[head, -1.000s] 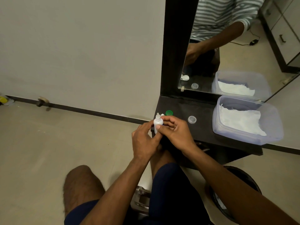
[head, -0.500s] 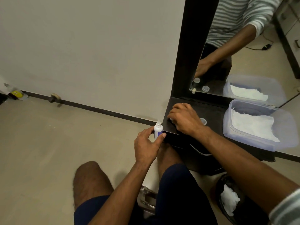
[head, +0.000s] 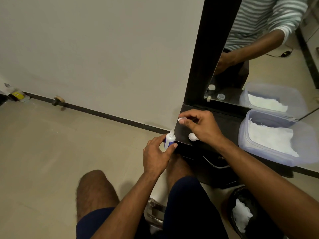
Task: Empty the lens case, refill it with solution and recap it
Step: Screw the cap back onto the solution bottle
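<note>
The left hand curls its grip around an upright solution bottle at the black tabletop corner. The right hand pinches a small white cap above the tabletop.

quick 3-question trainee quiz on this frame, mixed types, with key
1. True or false: the left hand grips the solution bottle.
2. The right hand pinches: A) a small white cap, B) a tissue, C) a cable.
3. Fill in: the plastic container on the dark shelf holds white ____.

Key: 1 true. 2 A. 3 tissue.
</note>
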